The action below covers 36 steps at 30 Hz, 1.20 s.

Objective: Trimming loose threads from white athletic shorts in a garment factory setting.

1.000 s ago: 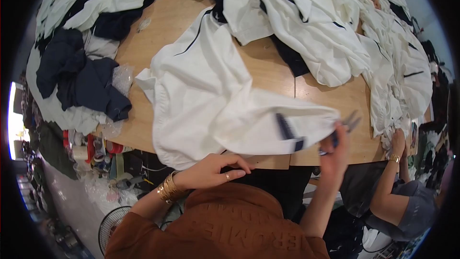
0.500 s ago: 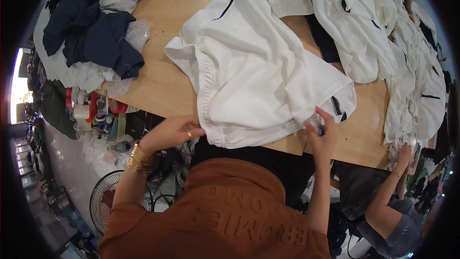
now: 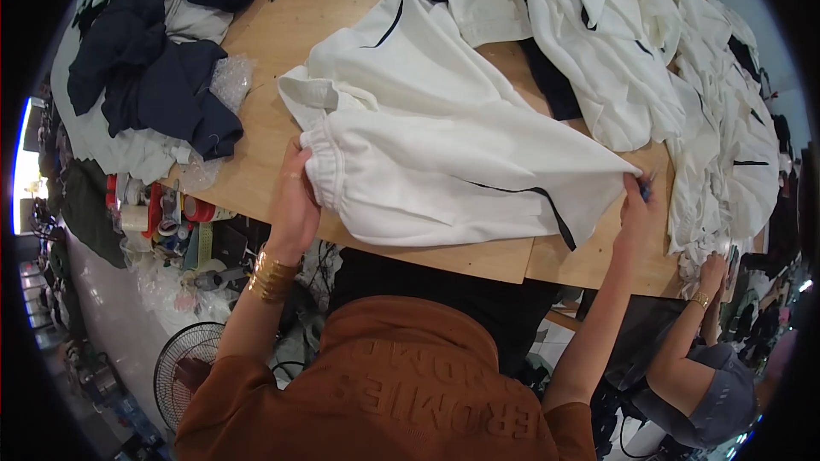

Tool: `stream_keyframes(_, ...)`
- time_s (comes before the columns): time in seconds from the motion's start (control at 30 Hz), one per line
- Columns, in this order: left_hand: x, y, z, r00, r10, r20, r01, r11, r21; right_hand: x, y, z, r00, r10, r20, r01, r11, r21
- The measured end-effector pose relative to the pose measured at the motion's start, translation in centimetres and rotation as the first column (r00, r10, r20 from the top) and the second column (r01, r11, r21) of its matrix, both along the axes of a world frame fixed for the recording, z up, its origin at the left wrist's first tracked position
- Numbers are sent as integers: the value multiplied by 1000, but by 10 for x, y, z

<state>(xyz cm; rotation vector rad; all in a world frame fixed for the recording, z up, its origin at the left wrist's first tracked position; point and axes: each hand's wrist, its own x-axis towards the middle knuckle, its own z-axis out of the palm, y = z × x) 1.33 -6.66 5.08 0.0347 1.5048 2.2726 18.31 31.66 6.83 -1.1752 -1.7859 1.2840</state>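
Observation:
White shorts (image 3: 444, 158) with a gathered elastic waistband and dark piping lie spread on the wooden table before me. At the waistband, my left hand (image 3: 299, 196) is closed round the edge, thumb on top. My right hand (image 3: 636, 205) pinches the leg's hem corner at the right and pulls it out taut. A small blue tool (image 3: 645, 189), perhaps thread snips, sits in that same hand; its shape is mostly hidden by the fingers. Between the hands the upper layer shows a pocket seam and a dark piping line.
Dark navy garments (image 3: 162, 90) and clear plastic wrap (image 3: 231, 81) lie at the left. White garments (image 3: 598, 60) are heaped at the back right. A co-worker's hands (image 3: 711, 273) handle white cloth at the right. Below the table's left edge are a tool box (image 3: 171, 213) and a fan (image 3: 184, 367).
My left hand has moved up and gripped the waistband. The right hand has gone right and taken the hem corner; the shorts' near side is folded over, showing the dark piping.

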Motion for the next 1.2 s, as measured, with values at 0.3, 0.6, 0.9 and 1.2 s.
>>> stream_keyframes(0.3,-21,-20,-27,996,41,84,8,859,-511,-19,-40,-17,974,50,221,-174,787,592)
stream_keyframes(0.6,17,29,-12,368,-893,-258,-156,214,-964,-11,-83,-64,808,358,468,-544,758,360)
stream_keyframes(0.9,18,23,-16,385,-875,-293,-156,252,-955,-8,-106,-48,658,615,434,-724,675,142)
stream_keyframes(1.2,-3,-20,-8,581,-448,-680,-371,597,-711,21,-82,-39,804,568,173,-561,822,-93)
